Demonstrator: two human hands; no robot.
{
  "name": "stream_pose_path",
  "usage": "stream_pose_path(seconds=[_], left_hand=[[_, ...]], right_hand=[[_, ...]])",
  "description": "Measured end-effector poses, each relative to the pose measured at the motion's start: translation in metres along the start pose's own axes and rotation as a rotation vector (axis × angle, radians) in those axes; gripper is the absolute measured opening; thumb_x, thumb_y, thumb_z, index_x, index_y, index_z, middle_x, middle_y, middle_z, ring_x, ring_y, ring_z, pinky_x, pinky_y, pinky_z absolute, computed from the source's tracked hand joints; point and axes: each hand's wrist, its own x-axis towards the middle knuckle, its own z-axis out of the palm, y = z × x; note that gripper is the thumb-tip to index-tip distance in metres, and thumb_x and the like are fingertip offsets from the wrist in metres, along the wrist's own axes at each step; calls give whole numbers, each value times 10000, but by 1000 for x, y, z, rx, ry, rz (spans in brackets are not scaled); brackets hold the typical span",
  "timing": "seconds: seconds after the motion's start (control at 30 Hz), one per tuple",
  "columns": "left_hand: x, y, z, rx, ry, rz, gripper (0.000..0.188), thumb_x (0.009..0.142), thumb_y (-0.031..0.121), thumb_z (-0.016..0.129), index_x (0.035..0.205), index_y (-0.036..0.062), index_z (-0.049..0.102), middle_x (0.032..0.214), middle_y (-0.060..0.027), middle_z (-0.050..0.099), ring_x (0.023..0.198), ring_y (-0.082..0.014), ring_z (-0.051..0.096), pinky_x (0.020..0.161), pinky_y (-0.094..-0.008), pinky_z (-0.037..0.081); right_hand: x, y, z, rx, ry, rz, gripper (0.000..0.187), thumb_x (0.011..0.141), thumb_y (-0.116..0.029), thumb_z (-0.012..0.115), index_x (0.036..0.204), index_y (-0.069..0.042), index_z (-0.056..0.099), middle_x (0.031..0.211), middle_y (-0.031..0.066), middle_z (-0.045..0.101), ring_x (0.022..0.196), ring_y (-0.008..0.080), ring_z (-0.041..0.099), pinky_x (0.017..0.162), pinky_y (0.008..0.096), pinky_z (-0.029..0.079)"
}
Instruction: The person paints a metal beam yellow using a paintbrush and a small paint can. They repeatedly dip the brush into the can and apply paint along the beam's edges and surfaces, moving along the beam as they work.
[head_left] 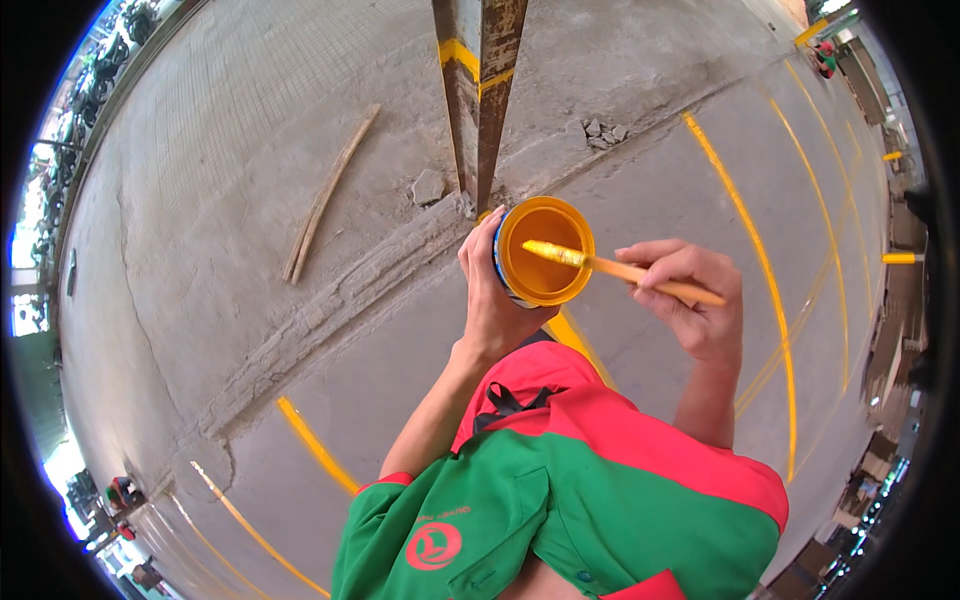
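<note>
My left hand (487, 285) is wrapped round the side of a paint can (583, 225), whose mouth and inner wall are coated in yellow-orange paint. Between the fingers of my right hand (697, 290) is the wooden handle of a paintbrush (625, 270). Its bristles, wet with yellow paint, reach over the can's opening; whether they touch the rim cannot be made out. Just beyond the can stands a rusty steel column (478, 120) with a yellow band across it. How much paint the can holds is hard to judge.
Yellow lines (745, 215) run over the concrete floor on the right, with another yellow stripe (315, 445) at lower left. A long wooden strip (330, 195) lies beyond a rough groove. Broken concrete pieces (603, 132) lie near the column. A distant person (824, 60) crouches at upper right.
</note>
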Motion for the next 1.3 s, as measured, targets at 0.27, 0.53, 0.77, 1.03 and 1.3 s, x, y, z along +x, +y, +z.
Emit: stream_pose_path(seconds=[0.27, 0.53, 0.77, 1.03, 1.3], left_hand=[[48, -61, -6, 36, -98, 36, 1256, 559, 172, 1022, 1551, 35, 264, 1544, -199, 385, 1416, -360, 423, 1186, -476, 342], [82, -155, 16, -185, -129, -105, 1297, 564, 223, 1025, 1568, 51, 223, 1550, -215, 375, 1440, -367, 419, 1196, -482, 348], [106, -215, 7, -44, -261, -47, 1256, 613, 168, 999, 1547, 9, 174, 1491, -184, 412, 1372, -303, 487, 1155, -451, 390], [93, -253, -30, 109, -318, -104, 1222, 593, 271, 1015, 1513, 37, 246, 1424, -142, 450, 1329, -283, 496, 1141, -455, 370], [61, -250, -67, 145, -296, -259, 1169, 571, 322, 1016, 1463, 45, 313, 1386, -115, 485, 1297, -272, 523, 1132, -445, 381]], right_hand=[[46, 60, -10, -104, -118, -149, 166, 753, 97, 734, 829, -46, 695, 1064, 196, 754, 816, 190, 711, 702, 299, 555], [59, 187, 67, 709, 576, 45, 198, 916, 27, 669, 1073, -15, 555, 1106, 280, 699, 790, 286, 722, 669, 354, 617], [90, 287, 173, 1321, 956, -94, 172, 972, -15, 607, 1130, -43, 547, 1134, 307, 701, 769, 294, 733, 673, 346, 624], [152, 325, 207, 1551, 1048, -423, 156, 988, -5, 601, 1135, -43, 567, 1114, 271, 721, 816, 293, 764, 717, 356, 642], [179, 332, 223, 1562, 1111, -404, 166, 970, 46, 618, 1117, -19, 572, 1089, 276, 723, 808, 302, 772, 714, 348, 674]])
